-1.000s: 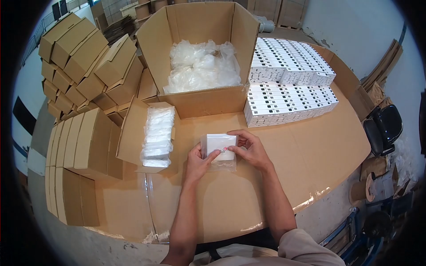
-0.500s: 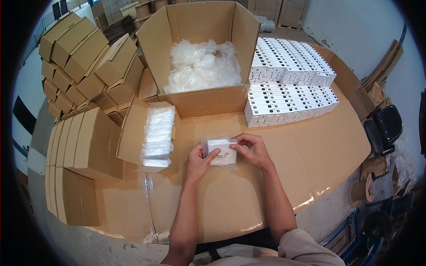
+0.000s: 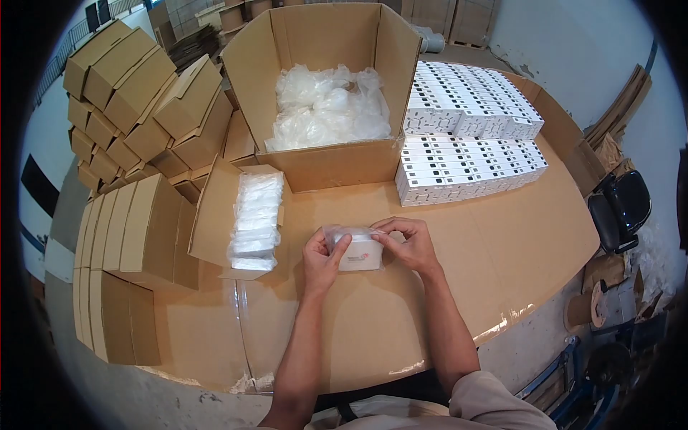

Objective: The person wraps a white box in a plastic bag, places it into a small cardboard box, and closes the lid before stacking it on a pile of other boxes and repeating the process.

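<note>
Between my two hands is a small white box (image 3: 363, 256) inside a clear plastic bag, with a reddish mark and small print on its face. My left hand (image 3: 320, 256) grips its left side, thumb lying across the front. The right hand (image 3: 406, 241) pinches the bag's upper right edge between thumb and fingers. Left of my hands, an open cardboard box (image 3: 208, 215) holds a row of bagged white packages (image 3: 256, 218). Behind stands a large open carton (image 3: 337, 172) with a heap of clear plastic bags (image 3: 330, 107) in it.
White boxes with dark squares (image 3: 469, 165) are stacked at the back right of the cardboard-covered table (image 3: 494, 251). Brown cartons (image 3: 136, 229) stand along the left edge, with a taller pile (image 3: 136, 100) behind them. A black chair (image 3: 620, 208) is on the right.
The bag's top edge has been drawn down over the white box between my hands. The box is tilted a little differently, and my hands have barely shifted.
</note>
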### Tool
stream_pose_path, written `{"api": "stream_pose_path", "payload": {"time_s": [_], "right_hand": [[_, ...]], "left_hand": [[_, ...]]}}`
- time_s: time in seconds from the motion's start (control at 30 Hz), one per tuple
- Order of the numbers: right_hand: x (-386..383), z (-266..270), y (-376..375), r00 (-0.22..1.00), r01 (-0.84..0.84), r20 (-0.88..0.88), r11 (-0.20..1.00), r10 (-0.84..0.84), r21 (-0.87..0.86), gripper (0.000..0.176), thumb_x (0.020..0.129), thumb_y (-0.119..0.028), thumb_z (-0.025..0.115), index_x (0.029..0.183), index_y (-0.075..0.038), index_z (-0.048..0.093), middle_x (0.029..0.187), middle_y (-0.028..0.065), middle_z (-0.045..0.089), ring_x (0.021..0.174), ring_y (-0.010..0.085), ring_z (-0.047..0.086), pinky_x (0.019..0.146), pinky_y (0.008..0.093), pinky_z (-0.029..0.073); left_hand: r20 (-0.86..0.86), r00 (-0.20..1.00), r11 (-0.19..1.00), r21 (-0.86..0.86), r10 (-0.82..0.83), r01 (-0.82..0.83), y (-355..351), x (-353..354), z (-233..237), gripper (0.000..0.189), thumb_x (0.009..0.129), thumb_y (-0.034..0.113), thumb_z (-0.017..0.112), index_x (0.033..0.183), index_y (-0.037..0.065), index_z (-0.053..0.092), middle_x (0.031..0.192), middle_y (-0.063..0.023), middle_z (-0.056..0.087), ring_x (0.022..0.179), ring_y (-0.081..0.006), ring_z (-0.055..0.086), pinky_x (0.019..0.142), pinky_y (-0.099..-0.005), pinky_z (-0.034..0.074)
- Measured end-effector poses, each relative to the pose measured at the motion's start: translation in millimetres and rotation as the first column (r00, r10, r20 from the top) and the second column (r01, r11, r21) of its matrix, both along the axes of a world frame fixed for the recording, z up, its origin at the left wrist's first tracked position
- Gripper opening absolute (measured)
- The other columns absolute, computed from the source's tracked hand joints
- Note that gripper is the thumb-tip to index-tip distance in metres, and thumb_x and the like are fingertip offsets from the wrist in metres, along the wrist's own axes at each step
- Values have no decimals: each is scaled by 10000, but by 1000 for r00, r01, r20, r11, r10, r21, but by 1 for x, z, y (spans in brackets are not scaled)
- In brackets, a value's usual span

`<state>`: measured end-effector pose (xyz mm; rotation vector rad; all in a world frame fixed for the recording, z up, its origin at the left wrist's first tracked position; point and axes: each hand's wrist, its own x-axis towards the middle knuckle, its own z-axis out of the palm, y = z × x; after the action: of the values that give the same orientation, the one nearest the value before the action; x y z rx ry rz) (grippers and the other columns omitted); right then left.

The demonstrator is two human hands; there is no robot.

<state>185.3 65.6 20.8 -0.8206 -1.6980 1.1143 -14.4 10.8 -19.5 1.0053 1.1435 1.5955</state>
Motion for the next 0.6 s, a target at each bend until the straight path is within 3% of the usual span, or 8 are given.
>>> {"api": "stream_pose_path", "payload": {"time_s": [0.17,0.37,0.47,0.6], "right_hand": [[-2,-4,-1,1000,25,-5,1000,-25,-10,77,871,-43,813,914,19,794,961,113,791,860,152,708,808,297,552],[-6,-6,-4,989,-2,-150,999,-4,-41,68,843,-5,830,891,21,789,929,108,777,891,153,707,831,296,543],[-9,-15,0,961,-27,-275,998,12,-53,145,842,13,826,976,29,773,941,102,771,924,155,703,862,297,536],[-12,-7,-4,937,-38,-348,976,-40,-215,284,844,35,817,1114,33,729,1035,113,758,976,160,695,893,310,540]], "left_hand": [[25,1000,999,48,5,-6,0,-3,-2,209,963,111,759,1125,6,679,1019,-58,742,923,-101,685,847,-251,534],[49,998,994,99,35,-39,-4,0,15,173,965,78,751,1095,-12,681,966,-65,745,888,-105,693,821,-242,541],[32,997,993,99,64,-67,-3,0,8,179,961,73,756,1097,-17,682,976,-79,750,901,-117,705,825,-246,549],[3,996,987,133,87,-87,1,-1,-1,179,960,62,754,1103,-18,681,980,-88,756,901,-128,716,812,-248,558]]}}
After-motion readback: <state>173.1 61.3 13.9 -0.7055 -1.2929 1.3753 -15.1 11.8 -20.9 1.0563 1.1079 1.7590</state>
